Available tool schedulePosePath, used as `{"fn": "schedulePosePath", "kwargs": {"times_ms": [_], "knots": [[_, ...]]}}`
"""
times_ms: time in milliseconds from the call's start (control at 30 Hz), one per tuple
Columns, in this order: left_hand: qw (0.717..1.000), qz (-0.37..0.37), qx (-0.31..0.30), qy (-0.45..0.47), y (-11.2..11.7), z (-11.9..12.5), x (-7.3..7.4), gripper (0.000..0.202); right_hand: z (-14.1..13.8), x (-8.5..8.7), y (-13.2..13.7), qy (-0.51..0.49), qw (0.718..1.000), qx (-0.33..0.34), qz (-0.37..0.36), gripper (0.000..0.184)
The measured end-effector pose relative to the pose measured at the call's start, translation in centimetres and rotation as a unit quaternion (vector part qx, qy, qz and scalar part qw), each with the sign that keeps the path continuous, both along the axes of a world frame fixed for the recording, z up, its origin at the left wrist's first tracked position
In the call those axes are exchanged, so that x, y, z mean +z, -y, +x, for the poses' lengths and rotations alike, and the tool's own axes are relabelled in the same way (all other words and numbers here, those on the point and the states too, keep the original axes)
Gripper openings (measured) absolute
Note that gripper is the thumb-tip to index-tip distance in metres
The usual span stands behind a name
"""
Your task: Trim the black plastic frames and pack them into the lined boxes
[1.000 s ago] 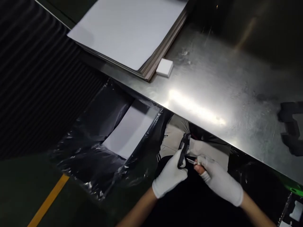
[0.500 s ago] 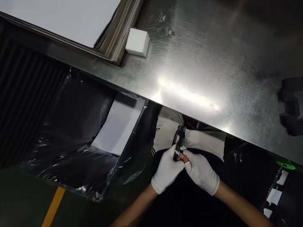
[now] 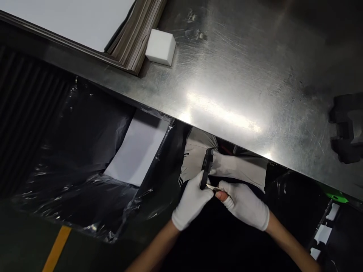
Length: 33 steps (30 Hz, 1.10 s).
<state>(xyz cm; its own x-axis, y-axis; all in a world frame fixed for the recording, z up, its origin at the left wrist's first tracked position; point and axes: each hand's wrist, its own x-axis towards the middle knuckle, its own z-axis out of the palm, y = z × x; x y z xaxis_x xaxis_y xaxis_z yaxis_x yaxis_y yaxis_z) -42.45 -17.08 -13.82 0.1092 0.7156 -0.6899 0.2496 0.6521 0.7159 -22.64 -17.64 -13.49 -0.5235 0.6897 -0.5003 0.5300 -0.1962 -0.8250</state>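
Note:
Both my hands wear white gloves and meet below the front edge of the steel table (image 3: pixel 227 75). My left hand (image 3: pixel 190 204) is closed round the black handle of a utility knife (image 3: pixel 206 170), which points up toward the table edge. My right hand (image 3: pixel 244 204) pinches a thin metal blade (image 3: pixel 213 187) at the knife's lower end, with a bare fingertip showing through the glove. Behind the hands is my lap in white and black clothing.
A stack of white-topped boards (image 3: pixel 85 22) lies at the table's far left with a white foam block (image 3: pixel 160 47) beside it. Black foam pieces (image 3: pixel 346 128) sit at the right edge. A black plastic-lined bin (image 3: pixel 85 158) holding a white sheet (image 3: pixel 136 151) stands at my left.
The view shifted up and left, so the table fills more of the frame. My hands stay together on the knife; the right hand's pinch has pulled slightly away and the blade shows again.

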Motion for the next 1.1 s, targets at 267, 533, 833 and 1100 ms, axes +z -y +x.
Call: {"fn": "schedulePosePath", "kwargs": {"times_ms": [267, 533, 833, 1100], "knots": [[0.976, 0.076, -0.202, -0.014, -4.4, -4.5, 1.9, 0.037, 1.4, -0.8, -5.4, 0.053, 0.989, -0.023, 0.139, 0.027], [0.987, 0.091, 0.086, -0.102, 0.1, -3.1, 2.4, 0.036, -1.5, -2.6, -3.1, 0.012, 0.964, -0.261, 0.049, 0.026], [0.997, -0.020, 0.075, 0.016, -1.5, 0.4, 0.5, 0.027, -0.6, 1.2, -1.0, -0.072, 0.979, -0.189, 0.024, 0.052], [0.901, 0.043, -0.291, -0.319, 0.7, 1.7, 0.4, 0.029, 1.3, -1.5, 1.6, 0.072, 0.996, -0.011, -0.055, 0.049]]}}
